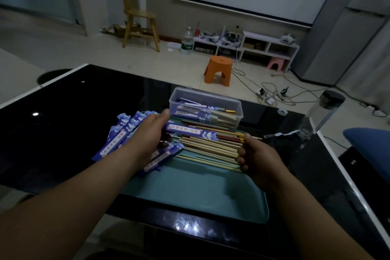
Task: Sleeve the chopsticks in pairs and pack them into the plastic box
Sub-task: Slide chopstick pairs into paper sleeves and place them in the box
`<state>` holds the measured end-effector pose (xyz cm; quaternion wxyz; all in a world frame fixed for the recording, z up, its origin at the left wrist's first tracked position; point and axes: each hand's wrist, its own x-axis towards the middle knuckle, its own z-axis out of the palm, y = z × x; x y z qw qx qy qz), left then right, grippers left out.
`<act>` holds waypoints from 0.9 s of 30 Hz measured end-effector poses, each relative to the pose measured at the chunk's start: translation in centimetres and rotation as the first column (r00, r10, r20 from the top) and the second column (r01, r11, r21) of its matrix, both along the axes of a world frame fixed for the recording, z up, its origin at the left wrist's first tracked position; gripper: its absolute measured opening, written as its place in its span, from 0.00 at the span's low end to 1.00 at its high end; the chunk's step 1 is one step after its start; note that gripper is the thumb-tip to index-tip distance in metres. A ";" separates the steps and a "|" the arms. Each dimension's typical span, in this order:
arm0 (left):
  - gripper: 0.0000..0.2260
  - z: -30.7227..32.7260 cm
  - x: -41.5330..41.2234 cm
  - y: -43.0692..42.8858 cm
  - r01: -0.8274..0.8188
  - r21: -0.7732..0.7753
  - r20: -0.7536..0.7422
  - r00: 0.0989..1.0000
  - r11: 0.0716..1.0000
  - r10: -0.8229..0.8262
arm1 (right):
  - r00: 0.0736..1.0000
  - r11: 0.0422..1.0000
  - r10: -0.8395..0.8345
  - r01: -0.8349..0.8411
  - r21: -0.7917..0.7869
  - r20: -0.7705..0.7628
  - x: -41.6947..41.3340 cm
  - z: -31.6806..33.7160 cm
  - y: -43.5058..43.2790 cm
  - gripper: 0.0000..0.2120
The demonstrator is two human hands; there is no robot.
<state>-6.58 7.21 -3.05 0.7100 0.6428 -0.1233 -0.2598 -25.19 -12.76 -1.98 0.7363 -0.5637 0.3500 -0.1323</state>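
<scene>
Teal tray, nearest, on the black desk: carries the working stock. Left hand: grips one blue sleeve near its closed end, steadying it level. Right hand, apart at the other end: pinches the gold-tipped ends of a reddish pair partly inside that sleeve, apparently to push it home. Loose chopsticks: fanned between and beneath the hands, within reach. Empty sleeves: heaped under and left of the left hand. Plastic box: just beyond the hands, open-topped, several sleeved pairs inside.
</scene>
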 end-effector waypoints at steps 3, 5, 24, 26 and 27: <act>0.17 0.2 0.9 -0.2 -0.126 -0.014 -0.110 0.986 0.992 0.123 | 0.994 0.993 -0.112 0.111 0.033 0.015 1.4 -0.6 -1.8 0.12; 0.19 0.1 1.2 0.0 -0.142 -0.003 -0.127 0.982 0.990 0.141 | 0.985 0.985 -0.172 0.172 0.016 0.007 2.8 -0.8 -3.7 0.12; 0.18 -0.4 1.0 -0.6 -0.021 -0.013 -0.097 0.995 1.000 0.019 | 0.802 0.497 -0.277 -0.352 -0.793 -0.529 14.2 2.6 -10.2 0.16; 0.18 -0.4 0.9 -0.5 -0.016 -0.006 -0.087 0.996 1.000 0.016 | 0.834 0.467 -0.295 -0.300 -0.832 -0.466 13.6 1.9 -10.8 0.12; 0.18 -0.4 0.9 -0.5 -0.017 0.003 -0.079 0.997 1.000 0.017 | 0.855 0.471 -0.272 -0.282 -0.836 -0.442 13.2 1.5 -11.0 0.11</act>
